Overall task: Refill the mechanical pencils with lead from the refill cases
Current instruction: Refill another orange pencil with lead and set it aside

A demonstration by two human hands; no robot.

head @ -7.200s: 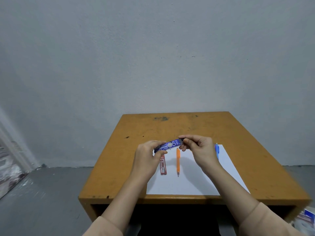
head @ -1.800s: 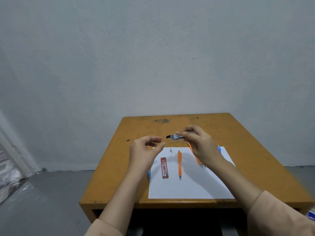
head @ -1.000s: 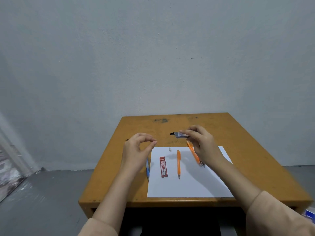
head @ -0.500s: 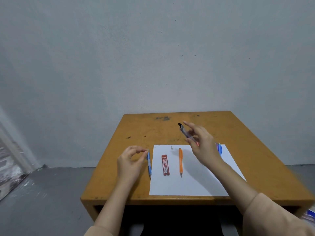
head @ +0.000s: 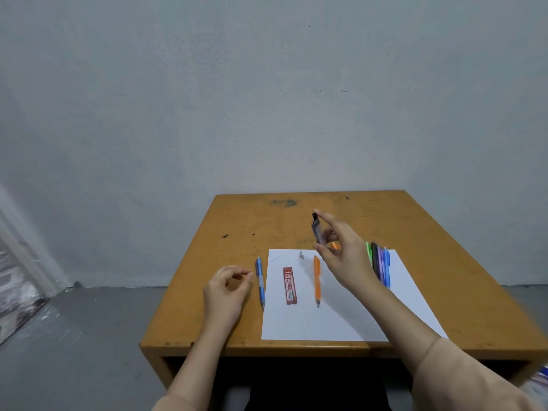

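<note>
Two hands above a scuffed orange wooden desk (head: 252, 221): right hand (head: 347, 262), grip clamped on a slim grey black-capped refill case (head: 318, 231) (nearly upright); left hand (head: 228, 289) curled, whether its grip holds anything I cannot tell.

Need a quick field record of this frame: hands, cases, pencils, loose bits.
right hand: pinches blue-grey refill case, black end up, above the table
left hand: curled beside blue pencil; any lead held too thin to see
red refill case: flat on paper
orange pencil: on paper, tip toward person
small grey pieces: near paper's far edge
spare pencils: side by side at paper's right edge
</note>
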